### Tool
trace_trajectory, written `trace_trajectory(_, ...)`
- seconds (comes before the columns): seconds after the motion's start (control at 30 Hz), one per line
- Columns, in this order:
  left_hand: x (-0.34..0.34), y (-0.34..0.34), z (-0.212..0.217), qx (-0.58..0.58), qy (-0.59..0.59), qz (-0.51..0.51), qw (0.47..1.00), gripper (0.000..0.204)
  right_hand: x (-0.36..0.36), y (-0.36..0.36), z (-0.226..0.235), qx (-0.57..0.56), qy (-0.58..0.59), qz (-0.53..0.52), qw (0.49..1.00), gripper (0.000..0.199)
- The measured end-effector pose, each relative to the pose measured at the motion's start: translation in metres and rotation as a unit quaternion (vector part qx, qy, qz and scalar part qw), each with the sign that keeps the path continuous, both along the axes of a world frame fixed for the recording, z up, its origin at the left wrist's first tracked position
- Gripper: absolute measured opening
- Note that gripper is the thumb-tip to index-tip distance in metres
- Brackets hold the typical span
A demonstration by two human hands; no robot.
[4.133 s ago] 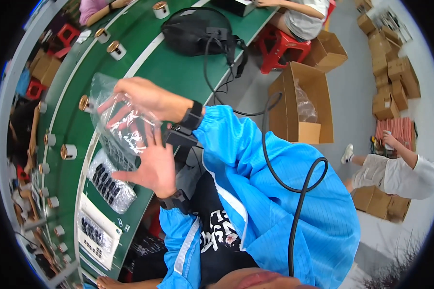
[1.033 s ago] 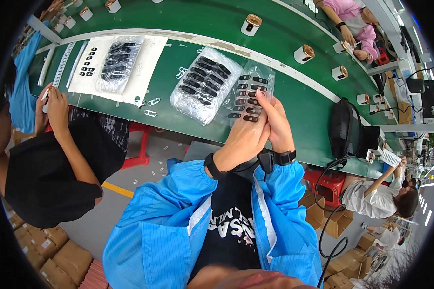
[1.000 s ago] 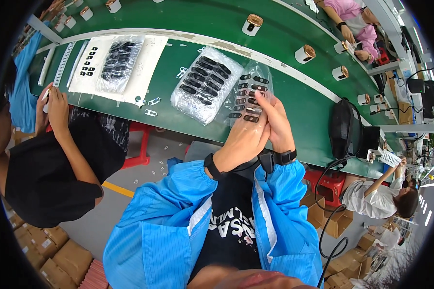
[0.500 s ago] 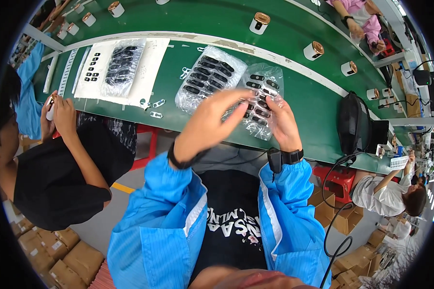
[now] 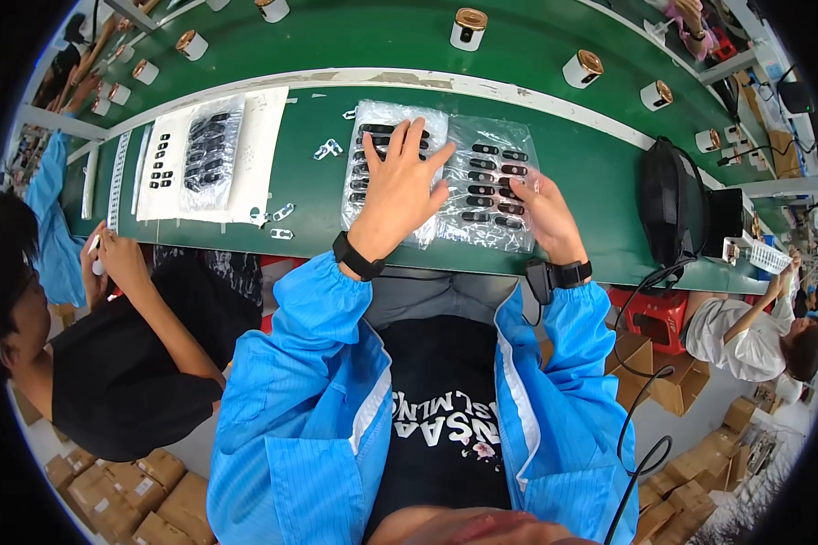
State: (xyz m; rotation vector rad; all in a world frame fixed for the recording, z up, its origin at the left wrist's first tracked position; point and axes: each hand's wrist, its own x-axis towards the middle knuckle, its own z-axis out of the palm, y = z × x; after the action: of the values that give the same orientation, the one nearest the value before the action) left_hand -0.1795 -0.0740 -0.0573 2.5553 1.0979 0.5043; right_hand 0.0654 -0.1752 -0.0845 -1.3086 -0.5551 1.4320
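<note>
My left hand lies flat with its fingers spread over a clear bubble-like plastic pack of black oval parts, covering most of them. To its right, a flat clear plastic bag rests on the green bench, with small black oval pieces in two columns. My right hand is closed at that bag's right edge, fingertips pressed on the film beside the pieces; the underside of this grip is hidden.
White sheet at left carries another pack of black parts. Loose clear clips lie between. A black bag and cable stand at right. White-and-copper cylinders line the far belt. A person in black works at left.
The bag, lifted and crumpled before, now lies flatter on the bench. My left hand has moved from beside it onto the neighbouring pack and spread its fingers. My right hand stays at the bag's edge.
</note>
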Motion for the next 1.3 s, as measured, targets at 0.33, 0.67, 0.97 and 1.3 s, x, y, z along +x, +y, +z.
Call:
trace_trajectory(0.33, 0.008, -0.007, -0.007, 0.11, 0.039, 0.006, 0.993, 0.049, -0.018, -0.013, 0.046, 0.039, -0.681, -0.043, 0.73, 0.062)
trace_trajectory(0.67, 0.013, -0.011, -0.003, 0.114, 0.076, -0.103, 0.985, 0.052, -0.025, -0.026, 0.028, 0.055, -0.742, 0.184, 0.642, 0.07)
trace_trajectory(0.97, -0.002, 0.017, 0.045, 0.032, -0.033, -0.161, 0.986, 0.041, -0.007, 0.024, 0.196, 0.243, -0.459, -0.061, 0.852, 0.044)
trace_trajectory(1.3, -0.002, 0.044, 0.158, -0.224, -0.437, -0.296, 0.819, 0.02, -0.012, 0.079, 0.228, 0.43, -0.214, -0.152, 0.864, 0.023)
